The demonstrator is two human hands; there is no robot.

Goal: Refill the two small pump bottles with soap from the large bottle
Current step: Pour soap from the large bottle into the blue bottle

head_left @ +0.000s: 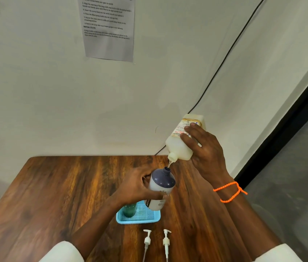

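My right hand (205, 154) grips the large pale soap bottle (182, 143), tipped neck-down, and a thin stream of soap runs from its spout. Just below it my left hand (136, 187) holds a white small bottle with a dark blue shoulder (161, 186), lifted and tilted, its open mouth under the stream. A green small bottle (129, 209) stands in the blue tray (140, 220), partly hidden by my left wrist. Two white pump heads (147, 241) (166, 242) lie on the wooden table (55, 195) in front of the tray.
The table stands against a white wall bearing a printed instruction sheet (108, 27). A black cable (224, 59) runs down the wall to the table's back edge. Grey floor lies beyond the table's right edge.
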